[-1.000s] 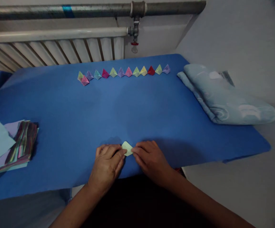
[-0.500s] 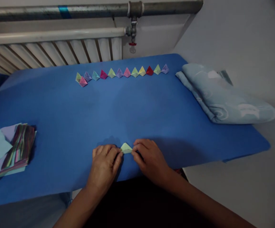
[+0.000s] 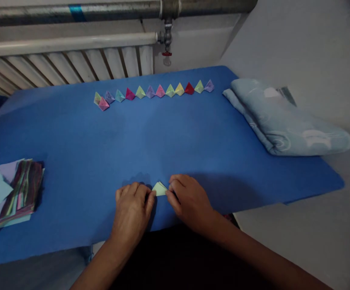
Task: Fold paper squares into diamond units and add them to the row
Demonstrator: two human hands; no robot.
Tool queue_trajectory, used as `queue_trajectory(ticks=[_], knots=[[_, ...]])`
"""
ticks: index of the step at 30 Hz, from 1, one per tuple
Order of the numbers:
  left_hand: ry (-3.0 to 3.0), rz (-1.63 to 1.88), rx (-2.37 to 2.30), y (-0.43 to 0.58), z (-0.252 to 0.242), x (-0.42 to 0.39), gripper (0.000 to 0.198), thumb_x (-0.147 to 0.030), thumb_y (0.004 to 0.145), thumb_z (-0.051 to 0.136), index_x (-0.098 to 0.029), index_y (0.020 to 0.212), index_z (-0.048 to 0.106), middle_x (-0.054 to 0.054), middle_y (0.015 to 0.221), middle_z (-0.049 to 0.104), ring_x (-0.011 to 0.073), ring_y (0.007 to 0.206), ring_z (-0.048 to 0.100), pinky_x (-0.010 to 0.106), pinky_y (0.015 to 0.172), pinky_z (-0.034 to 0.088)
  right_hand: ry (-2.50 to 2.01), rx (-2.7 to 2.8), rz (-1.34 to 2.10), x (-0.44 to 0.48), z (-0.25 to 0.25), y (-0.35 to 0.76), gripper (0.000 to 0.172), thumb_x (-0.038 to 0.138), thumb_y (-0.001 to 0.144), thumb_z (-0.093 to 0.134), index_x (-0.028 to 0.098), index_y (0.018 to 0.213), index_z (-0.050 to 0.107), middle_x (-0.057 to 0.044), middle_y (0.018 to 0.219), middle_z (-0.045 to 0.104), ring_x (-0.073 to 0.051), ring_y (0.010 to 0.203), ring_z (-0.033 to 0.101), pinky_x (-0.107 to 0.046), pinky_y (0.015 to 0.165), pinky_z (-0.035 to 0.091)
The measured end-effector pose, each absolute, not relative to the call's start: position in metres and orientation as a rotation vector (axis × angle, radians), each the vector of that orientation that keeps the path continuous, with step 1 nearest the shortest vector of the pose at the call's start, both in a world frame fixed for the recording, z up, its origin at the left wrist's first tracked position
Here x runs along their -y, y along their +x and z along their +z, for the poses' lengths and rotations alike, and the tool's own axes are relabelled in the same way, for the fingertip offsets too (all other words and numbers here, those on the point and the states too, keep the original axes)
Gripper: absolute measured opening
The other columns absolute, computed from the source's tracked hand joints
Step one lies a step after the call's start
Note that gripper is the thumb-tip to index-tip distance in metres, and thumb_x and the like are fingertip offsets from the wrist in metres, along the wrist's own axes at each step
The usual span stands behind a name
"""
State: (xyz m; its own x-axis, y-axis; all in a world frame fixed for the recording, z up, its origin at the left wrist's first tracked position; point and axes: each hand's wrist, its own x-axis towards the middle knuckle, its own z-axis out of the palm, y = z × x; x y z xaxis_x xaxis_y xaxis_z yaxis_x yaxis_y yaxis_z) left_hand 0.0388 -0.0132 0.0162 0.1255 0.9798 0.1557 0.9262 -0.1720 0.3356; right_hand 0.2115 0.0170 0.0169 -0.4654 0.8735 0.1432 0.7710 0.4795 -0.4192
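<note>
A small pale green folded paper lies near the front edge of the blue-covered table. My left hand pinches its left corner between thumb and fingers. On the opposite side my right hand is closed at the right corner, thumb and forefinger pressed together there. The paper's top shows two layers slightly apart. My fingertips hide both of its outer corners.
A row of folded paper pieces in several colours runs along the back. At the left sits a stack of coloured paper sheets. A folded light blue blanket lies at right. Behind stand a radiator and a metal pipe.
The green paper now shows a plain front face with a second layer behind its right edge, where a fold line crossed it before. Both hands stay at its corners. The view has shifted slightly.
</note>
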Motion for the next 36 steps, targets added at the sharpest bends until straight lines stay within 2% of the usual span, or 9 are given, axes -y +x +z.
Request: queue_trajectory(ticks=[9, 15, 26, 30, 33, 36], knots=[[2.236, 0.494, -1.948, 0.038, 0.017, 0.013, 0.025, -0.033, 0.093, 0.049, -0.018, 0.075, 0.059, 0.003, 0.073, 0.062, 0.0210, 0.073, 0.055, 0.038, 0.074, 0.034, -1.418, 2.417, 0.444, -0.018, 0.023, 0.209, 0.012, 0.015, 0.087, 0.048, 0.017, 0.077, 0.055, -0.007, 0.084, 0.061, -0.018, 0.074, 0.052, -0.032, 0.067, 0.037], [2.212, 0.516, -1.961, 0.032, 0.013, 0.015, 0.022, -0.035, 0.090, 0.053, -0.020, 0.076, 0.059, 0.003, 0.074, 0.062, 0.0213, 0.074, 0.055, 0.039, 0.075, 0.033, -1.432, 2.296, 0.522, -0.018, 0.017, 0.212, 0.011, 0.017, 0.086, 0.053, 0.019, 0.075, 0.054, -0.004, 0.086, 0.062, -0.019, 0.082, 0.054, -0.033, 0.073, 0.034], [2.166, 0.604, -1.962, 0.020, 0.008, 0.018, 0.017, -0.038, 0.087, 0.058, -0.021, 0.083, 0.060, 0.003, 0.083, 0.064, 0.0225, 0.083, 0.057, 0.040, 0.079, 0.034, -1.439, 2.238, 0.625, -0.018, 0.016, 0.216, 0.008, 0.016, 0.084, 0.057, 0.020, 0.077, 0.055, 0.000, 0.089, 0.063, -0.018, 0.084, 0.052, -0.033, 0.074, 0.029], [2.316, 0.621, -1.939, 0.026, 0.014, 0.017, 0.010, -0.028, 0.089, 0.056, -0.022, 0.093, 0.063, 0.005, 0.091, 0.065, 0.0221, 0.085, 0.056, 0.041, 0.080, 0.035, -1.431, 2.253, 0.631, -0.018, 0.017, 0.217, 0.009, 0.013, 0.082, 0.058, 0.020, 0.077, 0.056, -0.001, 0.090, 0.063, -0.017, 0.086, 0.053, -0.032, 0.074, 0.029], [2.589, 0.629, -1.709, 0.034, 0.017, 0.018, 0.021, -0.013, 0.091, 0.048, -0.022, 0.101, 0.065, 0.007, 0.098, 0.067, 0.0210, 0.087, 0.057, 0.040, 0.080, 0.037, -1.431, 2.261, 0.607, -0.018, 0.018, 0.217, 0.007, 0.013, 0.082, 0.059, 0.020, 0.080, 0.057, -0.001, 0.090, 0.063, -0.017, 0.087, 0.053, -0.033, 0.074, 0.029], [2.736, 0.648, -1.524, 0.038, 0.014, 0.023, 0.029, -0.007, 0.091, 0.041, -0.018, 0.105, 0.064, 0.007, 0.101, 0.069, 0.0206, 0.091, 0.059, 0.041, 0.086, 0.038, -1.412, 2.271, 0.582, -0.018, 0.017, 0.217, 0.006, 0.014, 0.082, 0.059, 0.020, 0.082, 0.059, -0.001, 0.091, 0.064, -0.018, 0.087, 0.053, -0.033, 0.075, 0.029]])
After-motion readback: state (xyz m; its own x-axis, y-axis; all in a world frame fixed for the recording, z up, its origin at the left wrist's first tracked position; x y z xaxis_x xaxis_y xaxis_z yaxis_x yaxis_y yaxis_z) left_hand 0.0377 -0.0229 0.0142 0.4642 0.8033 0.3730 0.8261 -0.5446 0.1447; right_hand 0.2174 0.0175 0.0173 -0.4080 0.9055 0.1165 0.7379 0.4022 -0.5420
